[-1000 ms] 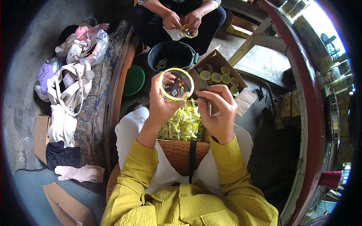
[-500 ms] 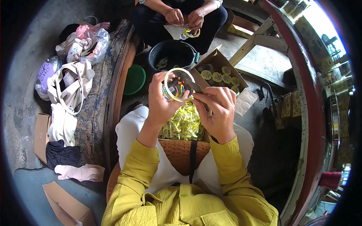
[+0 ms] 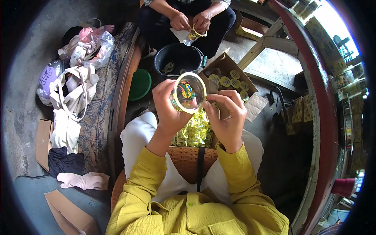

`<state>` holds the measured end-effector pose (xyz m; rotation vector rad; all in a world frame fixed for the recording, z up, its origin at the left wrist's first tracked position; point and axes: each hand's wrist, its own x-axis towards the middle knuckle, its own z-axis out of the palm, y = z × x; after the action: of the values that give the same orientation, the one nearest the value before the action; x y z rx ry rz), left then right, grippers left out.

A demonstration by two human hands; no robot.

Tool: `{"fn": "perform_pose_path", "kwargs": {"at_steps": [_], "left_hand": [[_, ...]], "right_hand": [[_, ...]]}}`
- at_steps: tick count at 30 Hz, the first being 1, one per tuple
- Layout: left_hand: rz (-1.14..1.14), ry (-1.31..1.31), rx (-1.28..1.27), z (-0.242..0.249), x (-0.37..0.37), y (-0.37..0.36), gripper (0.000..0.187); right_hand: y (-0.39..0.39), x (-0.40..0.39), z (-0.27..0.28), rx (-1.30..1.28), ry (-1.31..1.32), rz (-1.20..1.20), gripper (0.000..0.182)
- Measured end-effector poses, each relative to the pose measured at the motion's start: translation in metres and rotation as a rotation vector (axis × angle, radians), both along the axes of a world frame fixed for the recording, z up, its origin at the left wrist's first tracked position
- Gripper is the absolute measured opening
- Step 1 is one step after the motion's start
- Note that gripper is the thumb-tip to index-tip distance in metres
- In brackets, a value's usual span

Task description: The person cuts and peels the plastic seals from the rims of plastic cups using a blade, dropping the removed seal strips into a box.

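A clear plastic cup [image 3: 190, 93] with a pale yellow rim and colourful print is tilted with its mouth toward me. My left hand [image 3: 167, 102] wraps round its left side. At the right of the rim, my right hand [image 3: 228, 117] is closed in a pinch, its thumb and index fingertips touching or very near the edge. What sits between those fingertips is too small to make out. Below the cup, a woven basket [image 3: 187, 158] on my lap bears a heap of small yellow-and-clear packets [image 3: 194, 131], partly hidden by my hands.
Opposite sits a co-worker whose hands [image 3: 201, 21] hold another clear cup [image 3: 190, 38] over a black bucket [image 3: 178, 58]. A cardboard box [image 3: 225, 62] holds several yellow-lidded cups. A green lid [image 3: 140, 84] lies left; bags [image 3: 76, 88] lie further left, and a red beam [image 3: 329, 117] runs along the right.
The cup has turned and shifted slightly right, so its mouth faces me more squarely. My right fingers have moved along the rim, and the dark sliver by them no longer shows. The co-worker's cup has tilted.
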<state>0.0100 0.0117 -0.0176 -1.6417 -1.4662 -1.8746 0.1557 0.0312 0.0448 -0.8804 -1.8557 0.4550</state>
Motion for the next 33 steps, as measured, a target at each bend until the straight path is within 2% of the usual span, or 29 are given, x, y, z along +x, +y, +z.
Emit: {"fn": "perform_pose_path", "kwargs": {"at_steps": [9, 21, 24, 33], "left_hand": [[0.057, 0.121, 0.036, 0.007, -0.001, -0.005, 0.057], [0.027, 0.136, 0.016, 0.013, -0.002, -0.008, 0.056], [0.005, 0.228, -0.016, 0.011, -0.007, -0.01, 0.066], [-0.068, 0.079, -0.026, 0.007, -0.006, -0.011, 0.079]], "right_hand": [[0.0, 0.0, 0.001, 0.041, -0.023, -0.024, 0.012], [-0.001, -0.002, 0.0, 0.147, -0.103, -0.047, 0.008], [0.0, -0.003, 0.0, 0.158, -0.092, -0.071, 0.008], [0.007, 0.005, 0.001, 0.105, 0.0, -0.063, 0.006]]}}
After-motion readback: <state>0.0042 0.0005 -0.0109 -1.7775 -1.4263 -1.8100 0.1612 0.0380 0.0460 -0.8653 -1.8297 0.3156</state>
